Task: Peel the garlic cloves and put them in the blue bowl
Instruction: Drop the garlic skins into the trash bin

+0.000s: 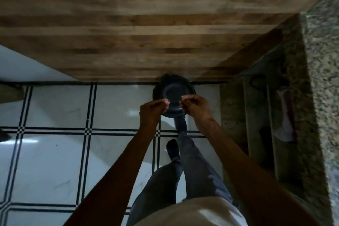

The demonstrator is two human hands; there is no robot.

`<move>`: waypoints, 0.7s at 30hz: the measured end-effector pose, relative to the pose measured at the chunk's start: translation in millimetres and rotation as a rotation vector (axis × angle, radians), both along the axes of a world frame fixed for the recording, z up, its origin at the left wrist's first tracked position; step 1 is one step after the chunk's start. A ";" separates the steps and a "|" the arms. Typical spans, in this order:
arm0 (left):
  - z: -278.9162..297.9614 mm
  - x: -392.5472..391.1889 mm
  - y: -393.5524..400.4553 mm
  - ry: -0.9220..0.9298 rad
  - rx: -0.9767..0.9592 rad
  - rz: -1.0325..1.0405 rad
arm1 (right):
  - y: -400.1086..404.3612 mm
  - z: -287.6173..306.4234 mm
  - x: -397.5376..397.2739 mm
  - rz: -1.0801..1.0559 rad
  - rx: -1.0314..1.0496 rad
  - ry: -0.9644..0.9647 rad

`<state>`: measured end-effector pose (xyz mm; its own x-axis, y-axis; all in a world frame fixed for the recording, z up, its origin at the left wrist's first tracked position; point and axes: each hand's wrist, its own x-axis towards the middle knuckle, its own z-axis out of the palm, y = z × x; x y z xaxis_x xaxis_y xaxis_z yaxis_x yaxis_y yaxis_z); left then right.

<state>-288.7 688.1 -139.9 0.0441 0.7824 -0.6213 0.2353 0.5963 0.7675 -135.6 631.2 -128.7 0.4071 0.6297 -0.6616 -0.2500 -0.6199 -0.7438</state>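
Note:
No garlic cloves or blue bowl appear in this view. I stand over a dark round bin (173, 95) on the floor, by the foot of a wooden cabinet. My left hand (153, 107) and my right hand (197, 105) hover over the bin's near rim, a small gap between them. Both have curled fingers with the tips pinched together. A tiny pale scrap shows at each hand's fingertips; it is too small and dim to identify. My dark-socked foot (180, 124) reaches to the bin's base.
A wooden cabinet front (146, 33) fills the upper view. A speckled stone counter (322, 60) runs down the right, with shelves (266, 115) beneath it. The floor (55, 152) has white tiles with black lines. The lighting is dim.

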 end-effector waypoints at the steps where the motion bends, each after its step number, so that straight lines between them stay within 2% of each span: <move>1: -6.3 1.7 1.5 0.007 -0.012 0.003 | 4.8 -9.3 1.2 0.005 -0.002 -0.001; 6: -52.0 10.2 1.6 0.066 -0.115 0.033 | 19.6 -63.7 5.6 -0.019 -0.052 0.010; 12: -124.1 17.1 3.0 0.054 -0.236 0.068 | 31.7 -148.1 5.4 -0.086 -0.126 0.075; 21: -312.0 38.2 70.1 0.247 -0.284 -0.020 | 89.0 -321.6 23.2 0.063 -0.213 0.000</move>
